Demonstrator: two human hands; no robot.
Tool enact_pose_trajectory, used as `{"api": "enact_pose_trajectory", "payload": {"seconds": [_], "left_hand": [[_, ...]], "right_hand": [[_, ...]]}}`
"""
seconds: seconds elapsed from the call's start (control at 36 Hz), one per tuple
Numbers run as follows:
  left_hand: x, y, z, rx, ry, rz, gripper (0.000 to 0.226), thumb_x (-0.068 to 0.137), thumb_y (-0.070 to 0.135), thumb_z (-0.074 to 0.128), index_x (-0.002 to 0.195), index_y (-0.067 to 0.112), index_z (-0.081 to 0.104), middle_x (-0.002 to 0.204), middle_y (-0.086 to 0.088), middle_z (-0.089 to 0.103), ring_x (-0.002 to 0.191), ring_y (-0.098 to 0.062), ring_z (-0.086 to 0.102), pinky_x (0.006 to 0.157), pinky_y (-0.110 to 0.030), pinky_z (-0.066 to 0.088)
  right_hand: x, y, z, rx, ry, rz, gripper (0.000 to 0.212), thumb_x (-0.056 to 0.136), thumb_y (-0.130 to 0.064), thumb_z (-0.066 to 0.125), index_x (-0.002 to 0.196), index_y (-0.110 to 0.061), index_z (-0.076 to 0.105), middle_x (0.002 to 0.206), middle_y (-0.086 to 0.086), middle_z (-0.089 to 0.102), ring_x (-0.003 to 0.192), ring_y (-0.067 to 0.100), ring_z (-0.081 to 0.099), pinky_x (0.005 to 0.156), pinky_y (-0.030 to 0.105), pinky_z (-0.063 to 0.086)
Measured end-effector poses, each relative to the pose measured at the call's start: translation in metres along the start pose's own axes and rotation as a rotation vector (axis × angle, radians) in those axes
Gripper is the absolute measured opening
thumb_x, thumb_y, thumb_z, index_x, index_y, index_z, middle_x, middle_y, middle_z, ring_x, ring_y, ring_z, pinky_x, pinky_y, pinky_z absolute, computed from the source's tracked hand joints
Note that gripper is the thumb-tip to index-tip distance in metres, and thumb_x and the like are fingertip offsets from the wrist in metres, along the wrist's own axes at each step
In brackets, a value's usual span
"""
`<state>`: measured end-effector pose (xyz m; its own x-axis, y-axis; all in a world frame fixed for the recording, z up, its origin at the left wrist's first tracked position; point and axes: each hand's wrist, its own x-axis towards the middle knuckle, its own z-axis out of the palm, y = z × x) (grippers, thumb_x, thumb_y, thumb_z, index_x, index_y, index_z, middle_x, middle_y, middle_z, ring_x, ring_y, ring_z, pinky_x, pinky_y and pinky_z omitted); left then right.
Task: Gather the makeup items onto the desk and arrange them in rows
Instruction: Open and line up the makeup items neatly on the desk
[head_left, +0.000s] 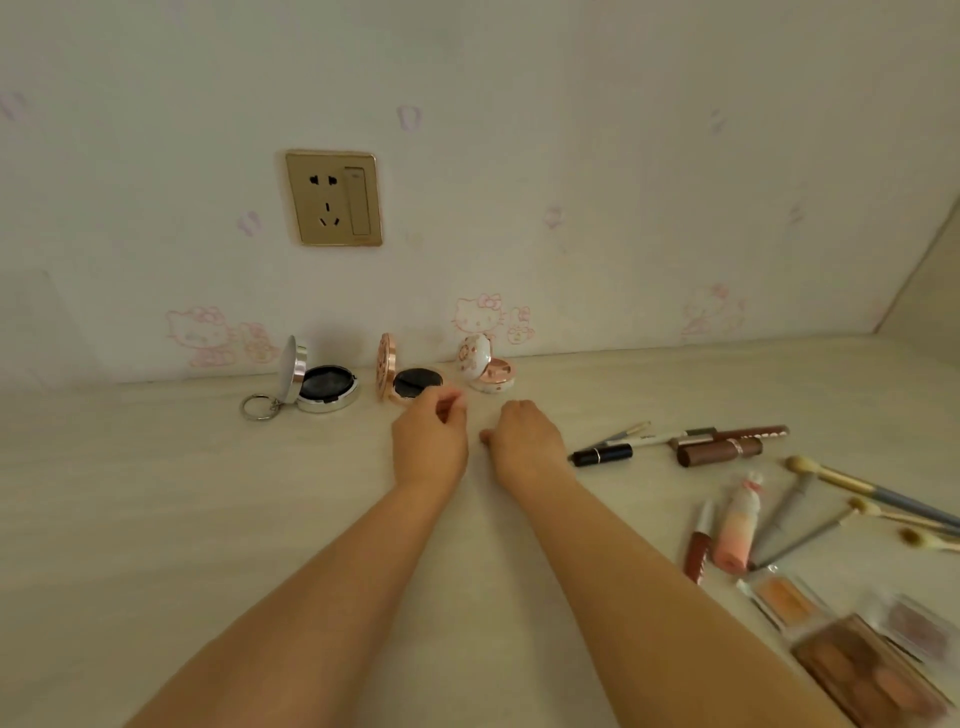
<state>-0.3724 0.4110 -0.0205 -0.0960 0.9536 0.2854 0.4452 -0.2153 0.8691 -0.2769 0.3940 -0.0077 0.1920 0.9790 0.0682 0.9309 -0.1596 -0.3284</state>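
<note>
Three open compacts (415, 382) line the wall; left hand (430, 441) and right hand (524, 441) hover loosely curled, holding nothing. Next, the scattered lipsticks (719, 451) need rowing.

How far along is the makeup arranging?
Done: three open compacts stand in a row by the wall, silver, rose-gold, white. In hand: nothing; left hand and right hand hover empty. Left: lipsticks, brushes and palettes lie scattered at right.
</note>
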Motion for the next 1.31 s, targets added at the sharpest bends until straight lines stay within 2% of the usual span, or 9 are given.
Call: {"api": "enact_pose_trajectory", "payload": {"seconds": [0.14,0.25,0.42,0.58,0.67,0.75,0.89,1.06,1.31], "left_hand": [[-0.040,0.001,-0.018,-0.036,-0.054,0.060,0.010,0.090,0.022,0.056,0.090,0.023,0.065,0.080,0.009,0.065,0.082,-0.011,0.064,0.074,-0.020,0.042],[-0.070,0.008,-0.028,-0.036,-0.096,0.158,0.010,0.089,0.020,0.059,0.084,0.028,0.064,0.077,0.015,0.065,0.076,-0.004,0.063,0.070,-0.014,0.044],[-0.107,0.025,-0.025,-0.071,-0.145,0.231,0.011,0.089,0.021,0.059,0.083,0.030,0.062,0.075,0.015,0.065,0.074,-0.002,0.063,0.065,-0.010,0.044],[-0.146,0.059,0.001,-0.032,-0.306,0.330,0.007,0.087,0.023,0.060,0.084,0.028,0.065,0.077,0.016,0.065,0.074,0.001,0.059,0.066,-0.005,0.041],[-0.165,0.075,0.020,0.049,-0.432,0.445,0.009,0.085,0.024,0.061,0.091,0.028,0.067,0.084,0.016,0.064,0.079,0.001,0.058,0.072,-0.014,0.046],[-0.179,0.087,0.038,0.209,-0.555,0.619,0.021,0.087,0.026,0.060,0.106,0.030,0.065,0.101,0.013,0.063,0.091,-0.004,0.048,0.078,-0.021,0.042],[-0.189,0.095,0.063,0.358,-0.664,0.793,0.037,0.089,0.026,0.058,0.126,0.030,0.056,0.126,0.012,0.056,0.111,-0.012,0.038,0.095,-0.024,0.032],[-0.192,0.093,0.071,0.423,-0.591,0.831,0.035,0.089,0.033,0.057,0.123,0.032,0.059,0.127,0.016,0.055,0.112,-0.014,0.037,0.091,-0.025,0.029],[-0.195,0.095,0.068,0.454,-0.562,0.884,0.035,0.086,0.031,0.060,0.121,0.030,0.061,0.124,0.012,0.055,0.114,-0.018,0.037,0.086,-0.030,0.029]], "right_hand": [[-0.044,-0.007,0.004,-0.017,0.052,-0.031,0.027,0.097,-0.012,0.039,0.120,-0.004,0.048,0.126,0.013,0.049,0.116,0.026,0.048,0.091,0.031,0.039],[-0.080,-0.001,-0.002,0.043,0.088,-0.090,0.030,0.092,-0.005,0.040,0.119,-0.007,0.050,0.122,0.011,0.051,0.111,0.026,0.052,0.086,0.031,0.040],[-0.138,0.025,-0.026,0.337,0.433,-0.129,0.037,0.090,-0.001,0.044,0.122,-0.013,0.057,0.120,0.005,0.056,0.113,0.020,0.048,0.084,0.024,0.038],[-0.198,0.074,-0.043,0.362,0.701,0.037,0.022,0.090,-0.010,0.053,0.106,-0.018,0.065,0.101,0.000,0.062,0.096,0.014,0.046,0.081,0.022,0.033],[-0.224,0.106,-0.043,0.314,0.765,0.182,0.021,0.085,-0.011,0.060,0.103,-0.017,0.066,0.100,0.000,0.061,0.095,0.011,0.039,0.079,0.020,0.027],[-0.243,0.134,-0.042,0.270,0.767,0.296,0.027,0.080,-0.019,0.067,0.106,-0.016,0.065,0.103,0.002,0.059,0.095,0.010,0.034,0.083,0.025,0.031],[-0.257,0.159,-0.039,0.191,0.623,0.371,0.057,0.067,-0.037,0.075,0.118,-0.016,0.059,0.109,0.003,0.053,0.100,0.021,0.039,0.087,0.025,0.027],[-0.256,0.167,-0.040,0.191,0.598,0.413,0.071,0.068,-0.044,0.072,0.128,-0.013,0.049,0.117,0.004,0.043,0.106,0.020,0.031,0.095,0.028,0.028],[-0.253,0.166,-0.047,0.197,0.541,0.495,0.063,0.072,-0.042,0.070,0.119,-0.005,0.052,0.114,0.009,0.047,0.107,0.025,0.036,0.096,0.032,0.031]]}}
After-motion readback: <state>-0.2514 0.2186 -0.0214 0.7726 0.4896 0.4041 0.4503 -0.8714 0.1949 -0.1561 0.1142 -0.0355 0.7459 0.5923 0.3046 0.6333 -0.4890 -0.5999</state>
